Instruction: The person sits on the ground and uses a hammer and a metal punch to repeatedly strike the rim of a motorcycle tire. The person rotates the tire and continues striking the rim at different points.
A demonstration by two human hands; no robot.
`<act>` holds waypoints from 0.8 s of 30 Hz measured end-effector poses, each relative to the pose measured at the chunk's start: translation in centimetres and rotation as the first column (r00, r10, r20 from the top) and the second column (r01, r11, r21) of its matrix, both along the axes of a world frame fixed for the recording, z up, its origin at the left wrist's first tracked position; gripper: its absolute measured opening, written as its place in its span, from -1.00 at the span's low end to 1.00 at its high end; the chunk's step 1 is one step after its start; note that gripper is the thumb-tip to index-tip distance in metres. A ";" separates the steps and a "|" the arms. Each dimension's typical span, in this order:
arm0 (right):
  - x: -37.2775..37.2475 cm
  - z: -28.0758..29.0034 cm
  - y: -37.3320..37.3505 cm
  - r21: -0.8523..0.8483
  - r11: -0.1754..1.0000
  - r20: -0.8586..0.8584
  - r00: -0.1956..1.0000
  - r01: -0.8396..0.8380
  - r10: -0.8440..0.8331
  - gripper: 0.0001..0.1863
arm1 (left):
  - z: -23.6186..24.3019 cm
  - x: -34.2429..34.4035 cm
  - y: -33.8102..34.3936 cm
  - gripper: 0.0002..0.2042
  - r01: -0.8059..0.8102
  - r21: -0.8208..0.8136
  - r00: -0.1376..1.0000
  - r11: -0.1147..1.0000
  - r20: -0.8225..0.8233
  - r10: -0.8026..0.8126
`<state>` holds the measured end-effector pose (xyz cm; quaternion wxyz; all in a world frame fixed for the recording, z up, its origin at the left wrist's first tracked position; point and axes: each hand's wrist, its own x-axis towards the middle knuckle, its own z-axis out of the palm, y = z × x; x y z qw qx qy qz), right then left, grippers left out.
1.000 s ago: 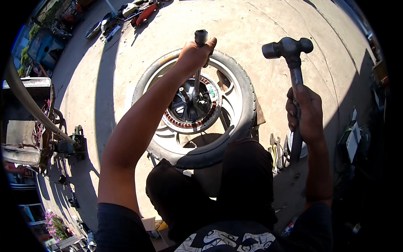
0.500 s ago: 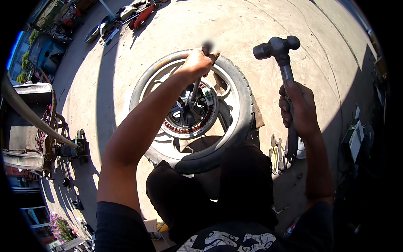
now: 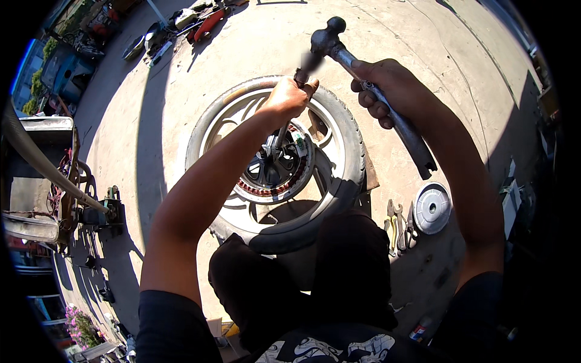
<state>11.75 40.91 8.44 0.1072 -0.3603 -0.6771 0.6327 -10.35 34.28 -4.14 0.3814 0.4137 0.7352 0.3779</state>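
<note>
A wheel with a black tire and pale spoked rim lies flat before my knees. Its open hub shows a ring of reddish copper windings around a dark centre. My left hand is closed around a metal rod that stands slightly tilted, its lower end at the hub; the exact contact is hidden. In my right hand is a ball-peen hammer, gripped by its metal tube handle. The hammer's striking face is blurred and sits just above the rod's top; I cannot tell whether they touch.
Pliers and similar tools lie right of my knee, beside a round grey metal cover. A wooden piece pokes out under the wheel. On the left stands a cart-like frame with a curved pipe. Assorted parts lie far left.
My right hand has swung the hammer up and left, bringing its head from the right side to the rod's top. The round cover now shows more fully. My left hand stays on the rod.
</note>
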 end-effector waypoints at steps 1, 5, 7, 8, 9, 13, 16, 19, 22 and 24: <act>-0.7 0.5 0.1 0.024 1.000 0.078 0.997 -0.016 0.015 -0.59 | 0.2 -0.1 -0.5 -0.59 -0.005 -0.012 0.999 1.000 -0.033 0.004; -1.2 3.4 2.0 0.266 0.957 -0.073 0.993 0.114 -0.098 -0.56 | -0.2 -0.9 -0.8 -0.58 0.005 0.023 0.997 1.000 -0.083 -0.003; -1.6 3.1 2.0 0.383 0.900 -0.224 0.966 0.207 -0.127 -0.52 | -0.2 -1.0 -0.8 -0.58 0.024 0.039 0.994 0.999 -0.104 -0.020; -2.4 1.6 2.0 0.339 0.899 -0.312 0.935 0.276 -0.169 -0.53 | -0.4 -1.2 -0.8 -0.58 0.028 0.039 0.997 0.999 -0.070 -0.025; -3.2 0.7 0.7 0.254 0.941 -0.259 0.953 0.224 -0.157 -0.51 | -0.3 -1.4 -0.9 -0.58 0.031 0.035 0.999 0.999 -0.039 -0.029; -4.0 0.1 -0.6 0.243 0.966 0.196 0.980 -0.091 0.043 -0.57 | -0.7 -1.2 -2.4 -0.56 -0.010 0.039 0.994 0.999 -0.108 0.014; -3.3 1.3 1.0 0.382 0.922 0.023 0.997 0.058 -0.072 -0.55 | -1.4 -1.7 -1.5 -0.57 -0.024 0.022 0.994 0.999 -0.109 0.026; -2.6 1.5 2.9 0.438 0.859 -0.303 0.943 0.264 -0.135 -0.57 | -0.3 -1.2 -1.2 -0.57 -0.005 0.081 0.995 0.997 -0.102 0.013; -4.2 -0.4 -0.2 0.320 0.946 -0.003 0.999 0.046 -0.048 -0.55 | -0.6 -2.0 -1.8 -0.58 -0.058 -0.019 0.996 0.998 -0.076 0.056; -5.2 -1.8 -0.9 0.236 0.964 0.231 0.971 -0.119 0.064 -0.60 | -1.3 -2.2 -2.0 -0.59 -0.064 0.001 0.995 0.998 -0.073 0.064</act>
